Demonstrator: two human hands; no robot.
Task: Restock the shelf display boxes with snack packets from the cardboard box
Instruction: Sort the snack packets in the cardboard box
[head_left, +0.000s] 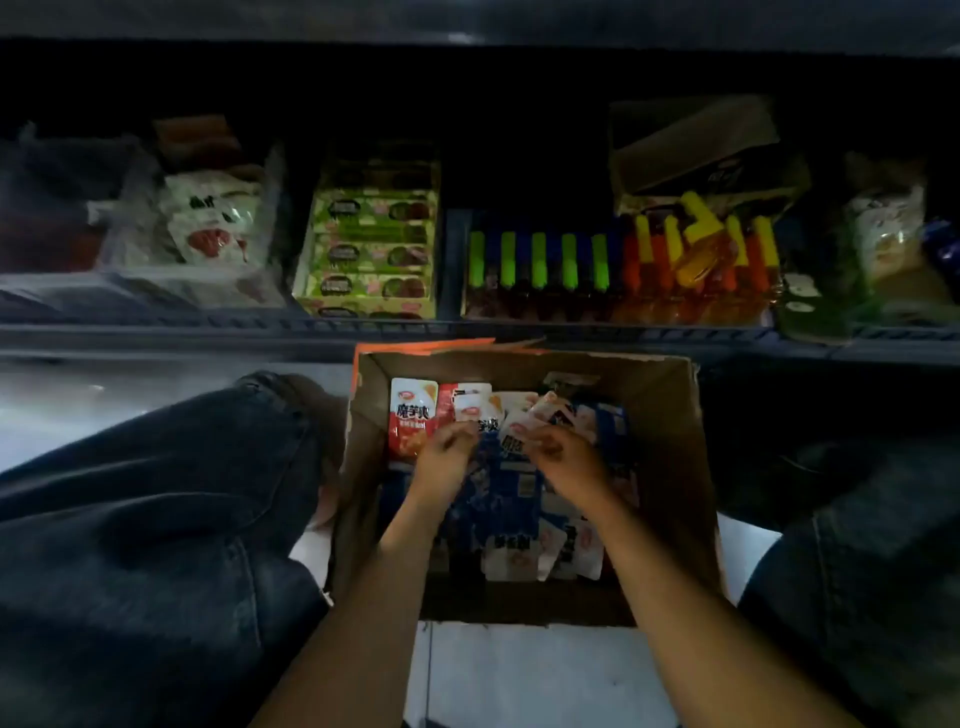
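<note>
Hands inside one open brown cardboard box (670, 415): we are pinching red-and-white snack packets (413, 415) with left hand (445, 457) and right hand (563, 460), packets lying against curled fingertips.

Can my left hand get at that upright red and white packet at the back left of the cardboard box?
Probably yes. The left hand is already inside the cardboard box, right beside the red and white packet, and nothing lies over the packet's face.
</note>
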